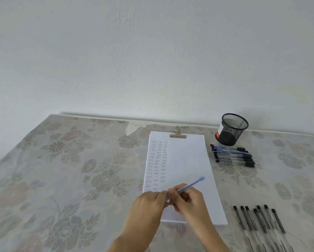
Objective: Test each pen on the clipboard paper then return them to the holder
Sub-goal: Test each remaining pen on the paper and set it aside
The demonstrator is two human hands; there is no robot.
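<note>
Paper [187, 160] part-filled with marks; holder [231, 130] looks empty, pens [232, 156] lie on tabletop [79, 170]. Left grip [148, 202] and right grip [187, 199] both clasp blue pen [194, 183].

R hand [187, 199] grips blue pen [194, 183] over clipboard [189, 160] lower half; L hand [147, 202] pinches pen's low end. Mesh holder [231, 129] stands off clipboard's top-R corner, click pens [232, 156] lie R of its upper half, black-capped pens [259, 220] near its bottom-R corner.

Floral tablecloth [79, 170], white wall [152, 51] behind, red-and-white object [219, 133] near the wall.
</note>
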